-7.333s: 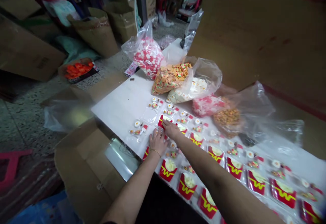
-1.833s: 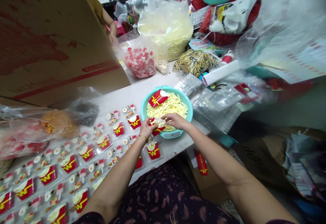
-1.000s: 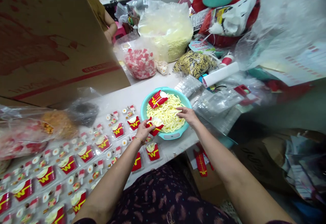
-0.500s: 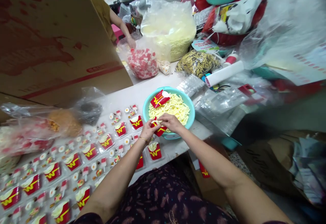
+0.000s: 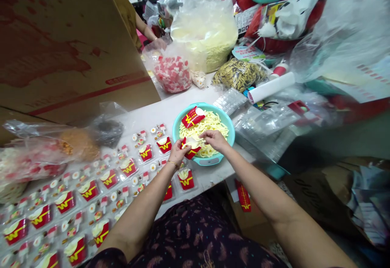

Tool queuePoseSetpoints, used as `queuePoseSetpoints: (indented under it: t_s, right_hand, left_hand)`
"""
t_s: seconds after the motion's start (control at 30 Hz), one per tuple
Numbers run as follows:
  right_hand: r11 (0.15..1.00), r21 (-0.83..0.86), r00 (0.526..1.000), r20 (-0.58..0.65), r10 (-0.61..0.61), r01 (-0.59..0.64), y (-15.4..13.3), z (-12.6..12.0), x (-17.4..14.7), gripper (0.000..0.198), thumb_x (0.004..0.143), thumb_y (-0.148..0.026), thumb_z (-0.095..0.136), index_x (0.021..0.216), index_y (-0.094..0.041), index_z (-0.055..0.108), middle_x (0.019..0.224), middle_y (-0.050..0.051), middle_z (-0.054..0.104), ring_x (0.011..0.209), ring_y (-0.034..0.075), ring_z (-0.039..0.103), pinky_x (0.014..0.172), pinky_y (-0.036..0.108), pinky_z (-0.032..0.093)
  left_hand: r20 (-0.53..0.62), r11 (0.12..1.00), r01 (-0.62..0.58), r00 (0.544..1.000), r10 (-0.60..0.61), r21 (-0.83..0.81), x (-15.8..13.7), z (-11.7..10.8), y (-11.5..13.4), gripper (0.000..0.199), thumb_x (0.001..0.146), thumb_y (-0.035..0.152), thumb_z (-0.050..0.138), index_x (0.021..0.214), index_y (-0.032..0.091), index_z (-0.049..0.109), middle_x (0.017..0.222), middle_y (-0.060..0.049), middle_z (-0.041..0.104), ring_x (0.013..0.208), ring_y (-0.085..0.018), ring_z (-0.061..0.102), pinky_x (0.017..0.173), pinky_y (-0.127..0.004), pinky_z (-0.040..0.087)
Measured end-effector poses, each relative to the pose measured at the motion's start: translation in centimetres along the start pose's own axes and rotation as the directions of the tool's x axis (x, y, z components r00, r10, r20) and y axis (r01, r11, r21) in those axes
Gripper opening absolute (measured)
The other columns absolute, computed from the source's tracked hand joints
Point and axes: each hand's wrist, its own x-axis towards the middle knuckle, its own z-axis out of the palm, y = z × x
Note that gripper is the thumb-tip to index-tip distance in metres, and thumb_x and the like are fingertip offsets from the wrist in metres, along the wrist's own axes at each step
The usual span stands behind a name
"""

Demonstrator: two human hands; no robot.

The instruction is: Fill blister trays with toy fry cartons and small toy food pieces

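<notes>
A rounded turquoise plastic basin (image 5: 230,132) stands on the smooth white tabletop (image 5: 137,118), filled with a loose heap of slim, pale yellow toy fries (image 5: 218,126). A glossy red fry carton (image 5: 193,116) with yellow lettering lies flat on the heap's far left side. Over the basin's near left rim, the left hand (image 5: 177,153) pinches a second carton, the held red carton (image 5: 191,152), by its left edge, with pale fries at its mouth. The right hand (image 5: 217,139) is just to the right of that mouth, palm down over the heap, thumb and fingertips drawn nearly together (whether a fry sits between them, I cannot tell).

To the left, clear moulded plastic blister trays (image 5: 145,153) run in rows, each visible carton sitting beside tiny white, red and multicoloured pieces. Beyond the basin slumps a clear bag of chunky red-and-white pieces (image 5: 173,75); right of it bulges a large cloudy bag of pale yellow strands (image 5: 217,55). A bag of dark and yellow strands (image 5: 239,75) lies nearer, beside a smooth white roll (image 5: 271,88).
</notes>
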Motion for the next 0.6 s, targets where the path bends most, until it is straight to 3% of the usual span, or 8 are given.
queuePoseSetpoints:
  t_s: [0.17,0.23,0.3,0.37,0.43,0.5,0.6]
  right_hand:
    - [0.966,0.236,0.991,-0.053,0.126,-0.110,0.3,-0.5,-0.3,0.030,0.058,-0.011,0.041,0.075,-0.016,0.065,0.082,0.002,0.064,0.068,0.012,0.057,0.059,0.026,0.051]
    - [0.981,0.184,0.998,-0.004,0.068,-0.066,0.2,0.0,-0.6,0.031,0.060,-0.011,0.041,0.077,-0.016,0.066,0.082,0.003,0.065,0.071,0.013,0.059,0.065,0.028,0.051]
    - [0.997,0.041,0.994,0.089,-0.066,0.062,0.0,0.7,-0.8,0.031,0.060,-0.009,0.042,0.076,-0.016,0.068,0.082,0.003,0.067,0.076,0.015,0.060,0.074,0.032,0.049]
    - [0.970,-0.092,0.955,0.223,-0.198,0.223,-0.1,1.3,-0.8,0.034,0.059,-0.006,0.042,0.077,-0.016,0.069,0.085,0.004,0.067,0.083,0.016,0.060,0.083,0.033,0.046]
    - [0.940,-0.140,0.912,0.322,-0.254,0.311,-0.1,1.7,-0.8,0.038,0.059,-0.003,0.040,0.078,-0.017,0.069,0.088,0.003,0.068,0.086,0.016,0.060,0.085,0.032,0.044]
    - [0.946,-0.135,0.907,0.352,-0.231,0.293,0.2,1.6,-0.8,0.038,0.059,-0.003,0.040,0.078,-0.017,0.069,0.085,0.002,0.069,0.083,0.015,0.061,0.082,0.031,0.046]
    - [0.972,-0.113,0.963,0.203,-0.179,0.205,0.6,0.6,-0.7,0.031,0.063,-0.005,0.042,0.076,-0.017,0.068,0.081,0.001,0.068,0.077,0.015,0.062,0.075,0.029,0.049]
  left_hand:
    - [0.004,0.999,0.032,0.999,-0.032,-0.017,-0.2,0.3,0.0,0.054,0.047,0.024,0.078,0.095,0.015,0.054,0.086,-0.003,0.065,0.075,-0.015,0.061,0.080,-0.036,0.047]
    - [0.009,0.998,0.061,0.998,-0.061,-0.026,-0.3,0.4,0.0,0.056,0.046,0.024,0.078,0.096,0.015,0.054,0.085,-0.003,0.065,0.074,-0.014,0.061,0.079,-0.036,0.047]
    - [0.024,0.995,0.093,0.995,-0.092,-0.028,-0.5,0.5,-0.2,0.057,0.046,0.025,0.079,0.097,0.015,0.054,0.084,-0.002,0.066,0.071,-0.014,0.061,0.078,-0.035,0.047]
    - [0.034,0.994,0.104,0.994,-0.103,-0.030,-0.7,0.6,-0.4,0.054,0.048,0.027,0.078,0.096,0.014,0.055,0.081,-0.002,0.066,0.071,-0.014,0.062,0.076,-0.034,0.047]
    - [0.034,0.995,0.097,0.995,-0.096,-0.027,-0.8,0.6,-0.7,0.047,0.052,0.032,0.076,0.089,0.013,0.056,0.076,-0.002,0.066,0.070,-0.015,0.062,0.075,-0.033,0.047]
    - [0.028,0.997,0.078,0.997,-0.078,-0.023,-0.8,0.5,-0.9,0.042,0.054,0.035,0.074,0.085,0.013,0.057,0.074,-0.002,0.065,0.069,-0.014,0.062,0.073,-0.032,0.047]
    - [-0.043,1.000,0.031,0.999,-0.031,0.002,-0.5,0.1,-0.9,0.044,0.053,0.033,0.074,0.087,0.013,0.057,0.077,-0.003,0.066,0.068,-0.015,0.061,0.070,-0.032,0.048]
